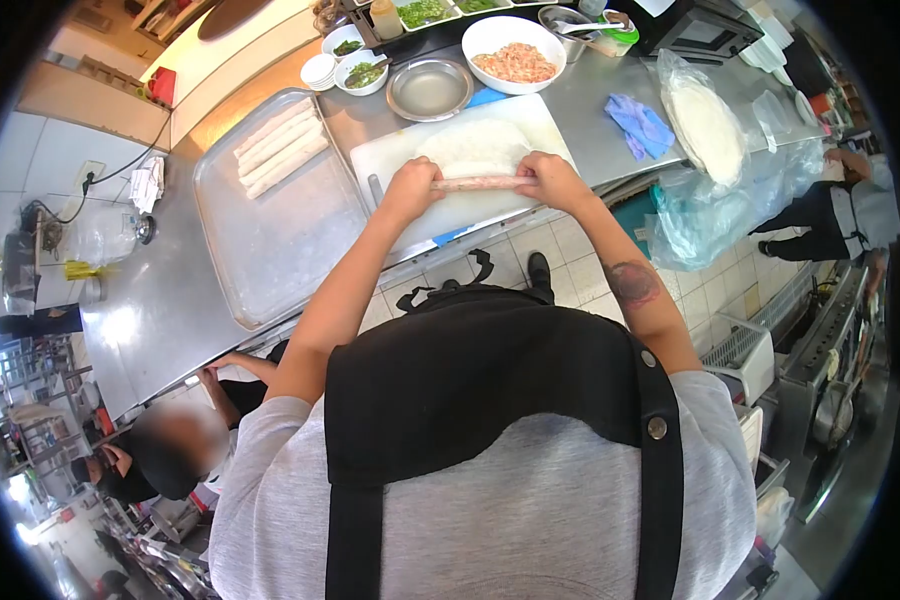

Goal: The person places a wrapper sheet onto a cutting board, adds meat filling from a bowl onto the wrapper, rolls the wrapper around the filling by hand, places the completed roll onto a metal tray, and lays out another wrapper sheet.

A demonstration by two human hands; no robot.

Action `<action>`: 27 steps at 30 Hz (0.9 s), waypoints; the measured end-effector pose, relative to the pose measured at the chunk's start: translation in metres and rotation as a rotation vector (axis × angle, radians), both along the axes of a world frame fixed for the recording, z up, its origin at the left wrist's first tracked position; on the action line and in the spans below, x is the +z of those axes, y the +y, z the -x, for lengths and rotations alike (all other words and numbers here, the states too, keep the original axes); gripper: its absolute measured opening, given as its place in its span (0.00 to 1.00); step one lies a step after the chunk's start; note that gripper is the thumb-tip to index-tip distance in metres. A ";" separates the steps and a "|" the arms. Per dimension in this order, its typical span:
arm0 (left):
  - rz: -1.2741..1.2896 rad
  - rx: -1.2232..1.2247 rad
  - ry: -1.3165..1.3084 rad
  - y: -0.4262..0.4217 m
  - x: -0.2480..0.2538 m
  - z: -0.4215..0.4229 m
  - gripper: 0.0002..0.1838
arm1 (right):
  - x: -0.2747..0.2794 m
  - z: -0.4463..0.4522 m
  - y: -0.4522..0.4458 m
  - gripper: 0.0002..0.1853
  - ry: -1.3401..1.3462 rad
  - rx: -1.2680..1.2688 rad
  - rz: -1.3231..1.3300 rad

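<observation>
A partly rolled spring roll (pixel 483 184) lies across the near part of the white cutting board (pixel 375 160), its pinkish filling showing through the thin wrapper. My left hand (pixel 415 188) is closed on its left end and my right hand (pixel 553 182) on its right end. The pale wrapper sheet (pixel 473 146) spreads flat on the board beyond the roll. To the left, several finished rolls (pixel 282 150) lie side by side on a large metal tray (pixel 280 245). A white bowl (pixel 478 35) of pinkish chopped filling (pixel 515 63) stands behind the board.
A round metal pan (pixel 429 90) and small bowls of greens (pixel 361 72) stand behind the board. Rightward are a blue cloth (pixel 640 126) and a bagged stack of round wrappers (pixel 705 120). Other people stand at the lower left (pixel 175 445) and far right (pixel 850 210).
</observation>
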State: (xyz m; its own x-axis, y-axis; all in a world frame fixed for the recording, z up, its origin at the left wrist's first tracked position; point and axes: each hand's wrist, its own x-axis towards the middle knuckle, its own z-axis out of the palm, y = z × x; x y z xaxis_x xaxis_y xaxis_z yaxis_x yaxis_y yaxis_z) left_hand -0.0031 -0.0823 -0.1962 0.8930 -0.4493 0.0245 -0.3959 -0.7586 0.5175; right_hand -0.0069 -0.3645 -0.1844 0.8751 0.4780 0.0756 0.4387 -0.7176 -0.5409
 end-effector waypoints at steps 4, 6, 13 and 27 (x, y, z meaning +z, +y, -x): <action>-0.009 0.007 0.004 -0.003 0.002 0.000 0.12 | -0.006 -0.009 0.020 0.14 -0.030 0.085 0.110; -0.023 0.001 0.026 -0.004 0.003 0.000 0.12 | -0.005 -0.008 0.051 0.15 -0.038 0.123 0.055; 0.026 0.006 -0.015 -0.001 -0.003 -0.001 0.12 | -0.015 -0.001 0.098 0.14 -0.091 0.049 -0.010; 0.043 0.001 -0.006 -0.001 0.002 0.000 0.13 | -0.006 0.006 0.009 0.13 -0.038 -0.060 0.063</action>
